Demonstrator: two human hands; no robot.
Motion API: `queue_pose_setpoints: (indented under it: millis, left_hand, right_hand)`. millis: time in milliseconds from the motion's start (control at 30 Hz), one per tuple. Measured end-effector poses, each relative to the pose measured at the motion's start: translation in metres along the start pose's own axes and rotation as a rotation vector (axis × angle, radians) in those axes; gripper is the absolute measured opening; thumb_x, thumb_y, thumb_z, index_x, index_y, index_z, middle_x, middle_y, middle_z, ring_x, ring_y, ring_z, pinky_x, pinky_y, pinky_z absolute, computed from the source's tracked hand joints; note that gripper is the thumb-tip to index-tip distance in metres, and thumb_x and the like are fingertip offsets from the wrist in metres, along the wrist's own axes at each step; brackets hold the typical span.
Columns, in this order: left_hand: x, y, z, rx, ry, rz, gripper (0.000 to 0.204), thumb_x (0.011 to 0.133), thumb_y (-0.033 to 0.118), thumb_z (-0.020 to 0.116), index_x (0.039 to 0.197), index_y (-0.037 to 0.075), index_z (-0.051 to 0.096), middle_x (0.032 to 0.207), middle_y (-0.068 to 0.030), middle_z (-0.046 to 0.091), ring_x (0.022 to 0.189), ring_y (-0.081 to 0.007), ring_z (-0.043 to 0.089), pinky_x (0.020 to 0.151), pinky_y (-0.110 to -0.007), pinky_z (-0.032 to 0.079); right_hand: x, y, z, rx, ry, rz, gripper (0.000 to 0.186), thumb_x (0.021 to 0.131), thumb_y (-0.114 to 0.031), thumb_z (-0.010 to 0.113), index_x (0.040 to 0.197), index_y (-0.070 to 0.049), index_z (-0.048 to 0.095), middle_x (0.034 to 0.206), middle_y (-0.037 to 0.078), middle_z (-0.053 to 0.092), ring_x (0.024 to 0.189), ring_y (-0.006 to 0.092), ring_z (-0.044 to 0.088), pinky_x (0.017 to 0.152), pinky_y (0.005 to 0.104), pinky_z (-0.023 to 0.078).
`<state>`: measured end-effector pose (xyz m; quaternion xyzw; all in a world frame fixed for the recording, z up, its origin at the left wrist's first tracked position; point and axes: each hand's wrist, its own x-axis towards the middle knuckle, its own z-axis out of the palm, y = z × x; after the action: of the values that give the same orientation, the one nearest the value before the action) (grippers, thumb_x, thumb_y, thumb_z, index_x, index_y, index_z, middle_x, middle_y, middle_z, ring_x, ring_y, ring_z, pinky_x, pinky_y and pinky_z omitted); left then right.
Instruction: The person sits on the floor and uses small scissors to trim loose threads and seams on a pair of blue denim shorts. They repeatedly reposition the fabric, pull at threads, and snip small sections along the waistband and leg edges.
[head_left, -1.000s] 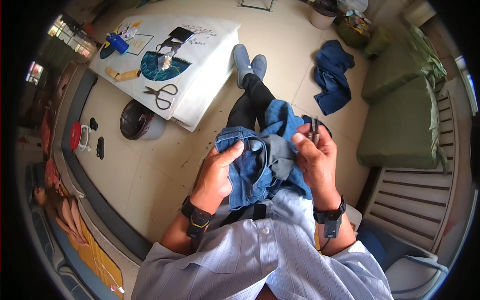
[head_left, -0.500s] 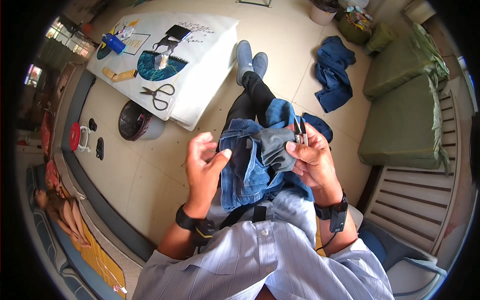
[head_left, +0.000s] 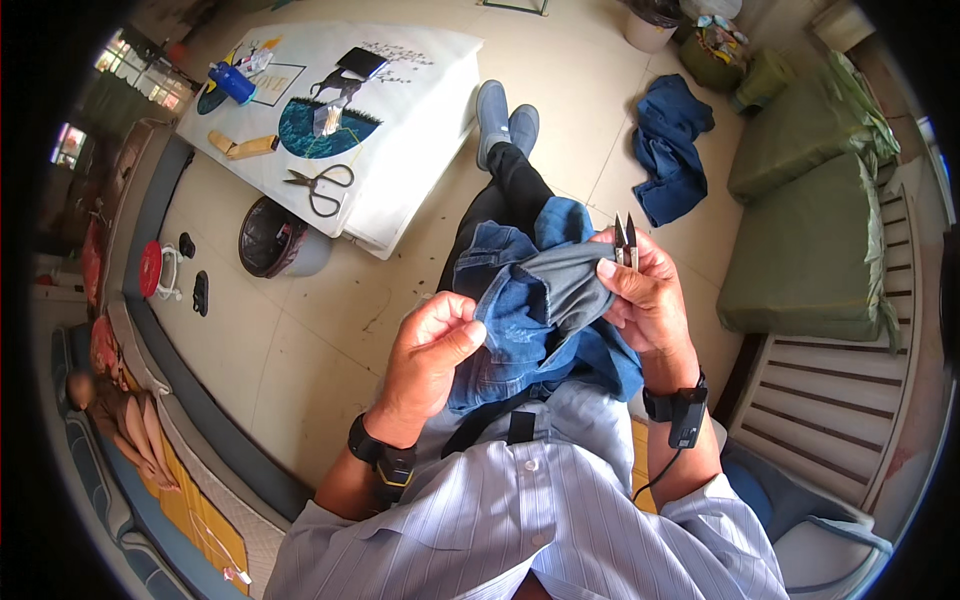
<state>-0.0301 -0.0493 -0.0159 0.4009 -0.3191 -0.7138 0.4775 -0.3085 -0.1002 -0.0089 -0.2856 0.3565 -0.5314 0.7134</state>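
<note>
A pair of blue jeans (head_left: pixel 515 335) lies bunched over my lap. My left hand (head_left: pixel 425 350) is closed, thumb against fingers, pinching the left edge of the denim. My right hand (head_left: pixel 645 290) grips the grey pocket lining (head_left: pixel 570 285), which is drawn out from the jeans and stretched to the right. Held in that same hand are small thread snips (head_left: pixel 626 242), their pointed blades upward and apart. Their lower part is hidden in my palm.
Ahead on the left stands a table with a printed white cover (head_left: pixel 420 120), holding black scissors (head_left: pixel 322 188) and a blue bottle (head_left: pixel 232 83). Beside it is a waste bin (head_left: pixel 285 240). More denim (head_left: pixel 672 145) lies on the floor. Green cushions (head_left: pixel 800 245) flank the right; a person (head_left: pixel 140 430) reclines at far left.
My left hand, open before, has come in to the right and pinched the denim. The right hand has shifted slightly right and up, pulling the grey lining longer.
</note>
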Motion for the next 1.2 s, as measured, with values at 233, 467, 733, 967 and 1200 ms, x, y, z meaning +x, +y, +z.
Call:
queue_pose_setpoints:
  millis: [233, 467, 733, 967, 1200]
  left_hand:
    - [0.002, -0.009, -0.006, -0.146, -0.082, -0.045, 0.013, 0.106, 0.007, 0.065, 0.118, 0.004, 0.061, 0.111, -0.0074, 0.072, 0.101, -0.0168, 0.069, 0.095, -0.034, 0.055]
    - [0.004, -0.008, 0.0, -0.183, -0.032, -0.075, 0.024, 0.099, 0.005, 0.07, 0.121, 0.002, 0.06, 0.112, -0.009, 0.071, 0.101, -0.0186, 0.069, 0.095, -0.035, 0.056]
    - [0.004, 0.012, 0.017, -0.016, -0.149, -0.202, 0.046, 0.086, 0.001, 0.079, 0.126, -0.002, 0.058, 0.117, -0.0124, 0.073, 0.106, -0.0185, 0.069, 0.096, -0.034, 0.055]
    - [0.009, -0.003, 0.022, -0.201, -0.121, -0.185, 0.041, 0.094, 0.002, 0.072, 0.131, -0.003, 0.057, 0.126, -0.0138, 0.071, 0.114, -0.0216, 0.069, 0.106, -0.038, 0.052]
    - [0.008, -0.019, 0.022, -0.288, 0.019, -0.09, 0.047, 0.097, 0.005, 0.07, 0.14, -0.004, 0.055, 0.132, -0.0151, 0.069, 0.122, -0.0248, 0.066, 0.111, -0.041, 0.05]
  right_hand:
    - [0.006, -0.003, -0.005, -0.027, 0.036, -0.027, 0.023, 0.098, 0.001, 0.072, 0.12, -0.003, 0.069, 0.079, -0.002, 0.065, 0.048, 0.0014, 0.04, 0.042, 0.0215, 0.032]
    - [0.01, -0.007, -0.005, -0.025, 0.031, -0.029, 0.021, 0.098, 0.001, 0.072, 0.118, -0.001, 0.07, 0.076, -0.004, 0.061, 0.047, 0.0015, 0.037, 0.042, 0.0225, 0.03]
    - [0.023, -0.009, 0.001, -0.039, -0.037, -0.035, 0.021, 0.099, 0.002, 0.071, 0.119, -0.002, 0.068, 0.073, -0.005, 0.058, 0.047, 0.0011, 0.036, 0.043, 0.0219, 0.03]
    - [0.052, -0.017, 0.024, -0.148, 0.051, 0.031, 0.021, 0.1, -0.002, 0.071, 0.12, -0.004, 0.068, 0.072, -0.006, 0.053, 0.048, 0.0022, 0.034, 0.044, 0.0234, 0.027]
    - [0.014, -0.025, 0.024, -0.841, 0.269, -0.163, 0.031, 0.094, -0.02, 0.084, 0.109, 0.001, 0.067, 0.081, -0.001, 0.064, 0.073, 0.0072, 0.054, 0.064, 0.0272, 0.045]
